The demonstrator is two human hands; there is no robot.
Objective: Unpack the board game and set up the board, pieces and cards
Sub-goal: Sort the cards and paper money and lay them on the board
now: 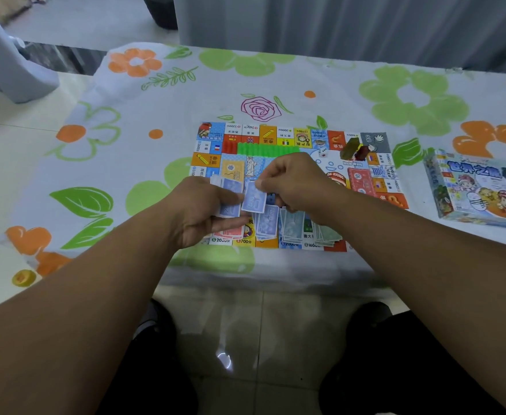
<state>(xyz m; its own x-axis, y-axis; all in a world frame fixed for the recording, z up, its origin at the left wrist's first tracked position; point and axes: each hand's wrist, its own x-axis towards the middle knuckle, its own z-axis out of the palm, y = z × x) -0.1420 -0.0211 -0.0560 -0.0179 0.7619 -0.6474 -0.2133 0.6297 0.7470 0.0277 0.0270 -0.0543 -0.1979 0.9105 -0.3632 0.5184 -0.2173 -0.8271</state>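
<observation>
Over the near edge of the board (278, 134), a fan of blue notes (230, 206) is gripped in the left hand (197, 211) while one note (254, 200) is pinched by the right hand (293, 181), best laid squarely onto the matching pile (266, 226) beneath.

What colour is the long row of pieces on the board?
The row is bright green; head view.

A home room; floral tablecloth (305, 82); pale tiled floor (9, 145); grey curtain (335, 22) behind the table
</observation>
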